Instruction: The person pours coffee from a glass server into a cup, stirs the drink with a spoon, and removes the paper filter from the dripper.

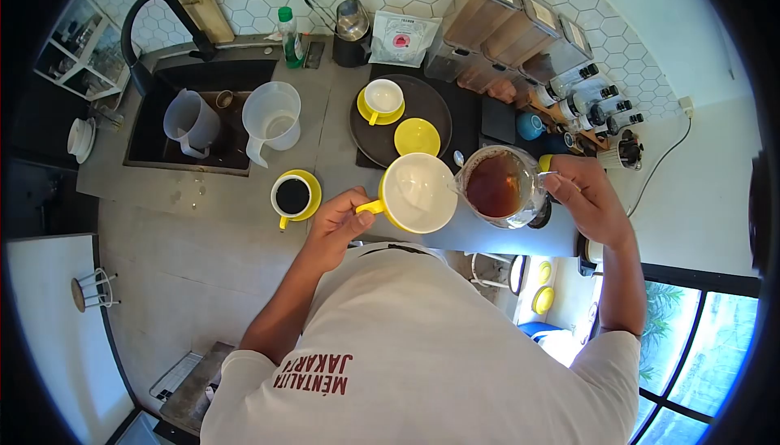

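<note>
My left hand (337, 224) pinches the yellow handle of a cup (420, 193) with a white inside, held up in front of my chest. No dark liquid shows in it. My right hand (587, 193) is closed round the handle of a glass coffee server (500, 186) holding reddish-brown liquid. The server's spout is beside the cup's right rim. On the round dark tray (361, 138) behind them are a white-lined yellow cup (383, 96) on its saucer and a bare yellow saucer (417, 137). Left of my left hand, a cup of black coffee (292, 196) stands on a yellow saucer.
A clear plastic pitcher (272, 116) stands beside the dark sink (236, 159), with another pitcher (191, 122) inside it under the black faucet (134, 39). Along the wall are a green-capped bottle (289, 37), a white pouch (404, 39), storage bins (520, 26) and several small bottles (581, 104).
</note>
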{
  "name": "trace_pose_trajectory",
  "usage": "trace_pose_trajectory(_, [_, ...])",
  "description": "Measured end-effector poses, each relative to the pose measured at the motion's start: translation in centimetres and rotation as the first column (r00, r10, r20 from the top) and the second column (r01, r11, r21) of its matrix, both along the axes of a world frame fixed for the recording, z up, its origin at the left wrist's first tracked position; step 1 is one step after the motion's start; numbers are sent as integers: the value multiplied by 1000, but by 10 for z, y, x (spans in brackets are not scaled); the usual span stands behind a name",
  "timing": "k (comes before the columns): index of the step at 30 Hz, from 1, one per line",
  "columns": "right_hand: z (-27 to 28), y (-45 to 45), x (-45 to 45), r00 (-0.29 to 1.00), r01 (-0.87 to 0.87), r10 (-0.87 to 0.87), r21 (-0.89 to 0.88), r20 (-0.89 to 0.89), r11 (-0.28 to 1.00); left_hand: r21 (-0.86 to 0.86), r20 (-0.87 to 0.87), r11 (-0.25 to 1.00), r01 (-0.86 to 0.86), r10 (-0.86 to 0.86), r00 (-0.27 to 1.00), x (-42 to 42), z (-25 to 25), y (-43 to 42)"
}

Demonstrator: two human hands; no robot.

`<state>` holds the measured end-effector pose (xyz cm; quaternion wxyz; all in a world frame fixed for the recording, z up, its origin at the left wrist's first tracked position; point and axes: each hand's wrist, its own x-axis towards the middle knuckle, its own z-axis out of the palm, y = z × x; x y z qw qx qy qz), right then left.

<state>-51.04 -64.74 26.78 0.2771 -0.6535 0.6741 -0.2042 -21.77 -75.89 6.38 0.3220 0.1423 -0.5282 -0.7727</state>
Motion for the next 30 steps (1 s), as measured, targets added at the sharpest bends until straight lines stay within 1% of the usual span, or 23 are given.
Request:
trace_pose_trajectory(4, [3,-4,5,1000,-9,9,9,-24,1000,-11,-20,1000,5,-5,1000,0,1,0])
trace_pose_trajectory(6, [6,-6,7,994,-31,30,-1,-101,1000,-12,-20,1000,7,-7,1000,0,2,0])
trace_pose_trajectory(10, [14,-10,14,987,-50,51,6,-149,999,-24,-31,1000,17,-18,999,0,1,1])
trace_pose_trajectory(12, [19,-12,18,977,-74,75,17,-202,997,-28,-36,999,21,-22,999,0,2,2])
trace_pose_trajectory(15, [23,-13,22,969,-104,105,16,-224,994,-13,-32,1000,22,-22,999,1,4,3])
trace_pose_trajectory(19, [26,-13,26,969,-102,103,17,-224,995,-41,-15,999,15,-15,1000,3,5,4])
trace_pose_trajectory(21, [28,-13,27,951,-130,136,42,-278,991,-49,-7,999,17,-17,1000,4,5,5])
trace_pose_trajectory(24, [30,-13,29,939,-146,151,39,-308,988,-57,13,998,15,-14,1000,5,5,6])
trace_pose_trajectory(26, [28,-12,28,940,-144,151,48,-305,988,-81,46,997,19,-15,999,5,6,7])
trace_pose_trajectory(28, [27,-10,29,941,-142,152,56,-303,988,-76,45,997,17,-14,999,5,6,9])
trace_pose_trajectory(30, [27,-11,31,922,-179,179,31,-343,983,-70,43,997,13,-10,999,5,6,9])
